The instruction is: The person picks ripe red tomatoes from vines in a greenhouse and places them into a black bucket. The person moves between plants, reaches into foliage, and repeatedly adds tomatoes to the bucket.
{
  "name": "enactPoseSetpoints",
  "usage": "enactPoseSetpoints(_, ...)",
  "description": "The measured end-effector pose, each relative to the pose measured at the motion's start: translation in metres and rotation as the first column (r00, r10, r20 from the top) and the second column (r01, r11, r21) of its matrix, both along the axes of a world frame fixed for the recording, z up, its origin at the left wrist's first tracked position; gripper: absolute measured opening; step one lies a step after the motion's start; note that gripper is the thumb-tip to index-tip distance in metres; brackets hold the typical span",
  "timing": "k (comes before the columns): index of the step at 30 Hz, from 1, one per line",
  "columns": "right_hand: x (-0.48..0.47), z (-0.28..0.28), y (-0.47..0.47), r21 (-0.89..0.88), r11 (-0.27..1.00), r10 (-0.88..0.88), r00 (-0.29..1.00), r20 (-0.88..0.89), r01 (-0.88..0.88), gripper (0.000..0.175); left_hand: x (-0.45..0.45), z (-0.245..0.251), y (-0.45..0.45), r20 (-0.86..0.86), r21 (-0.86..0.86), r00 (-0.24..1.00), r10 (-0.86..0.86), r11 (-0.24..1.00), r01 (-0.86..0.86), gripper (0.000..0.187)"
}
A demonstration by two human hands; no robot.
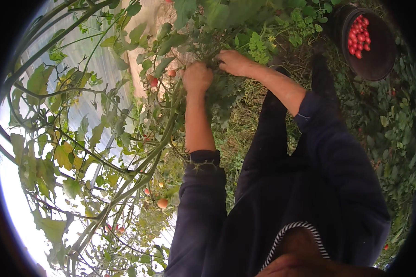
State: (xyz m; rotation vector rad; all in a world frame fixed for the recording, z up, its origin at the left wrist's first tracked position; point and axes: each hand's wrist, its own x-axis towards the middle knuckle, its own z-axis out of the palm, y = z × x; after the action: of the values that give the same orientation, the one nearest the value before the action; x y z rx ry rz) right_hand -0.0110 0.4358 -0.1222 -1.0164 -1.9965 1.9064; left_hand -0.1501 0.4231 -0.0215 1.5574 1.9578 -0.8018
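Observation:
My left hand [198, 77] is at the tomato vines with its fingers curled and mostly hidden from above. Just left of it hang an orange-red tomato [172, 73] and a redder tomato [154, 82]. My right hand [236, 63] reaches into the leaves a little to the right, fingertips bent toward the dim foliage [225, 88] between both hands. Whether either hand grips a stem or fruit is not visible. A black bucket [379, 64] at the upper right holds several small red tomatoes [358, 38].
Thick bent tomato stems [152, 155] run along my left side, close to my left forearm. An orange tomato [162, 203] hangs lower on them. Behind the vines is translucent plastic sheeting [100, 69]. Dry grass [246, 128] covers the ground by my legs, and leafy plants [391, 138] line the right.

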Motion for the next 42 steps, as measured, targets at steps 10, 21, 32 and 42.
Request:
enactPoseSetpoints(10, 0.036, 0.072, 0.072, 0.056, 0.952, -0.306, 0.941, 0.144, 0.301, 0.019, -0.006, -0.003, 0.006, 0.01, 0.22, 0.981, 0.195, 0.956, -0.192, 0.036)
enactPoseSetpoints(21, 0.012, 0.048, 0.139, 0.586, 0.664, -0.522, 0.849, -0.081, 0.464, 0.023, 0.016, -0.003, 0.174, 0.586, 0.697, 0.779, 0.222, 0.352, -0.624, 0.062)
enactPoseSetpoints(32, 0.114, 0.197, 0.13, -0.373, 0.727, -0.684, 0.566, -0.46, 0.576, 0.022, -0.024, -0.054, 0.219, 0.767, 0.615, 0.64, 0.055, 0.223, -0.756, 0.047)
enactPoseSetpoints(42, 0.066, 0.14, 0.228, 0.097, 0.778, -0.604, 0.782, -0.156, 0.62, 0.042, -0.06, -0.073, 0.17, 0.897, 0.362, 0.43, 0.101, 0.391, -0.846, 0.035)
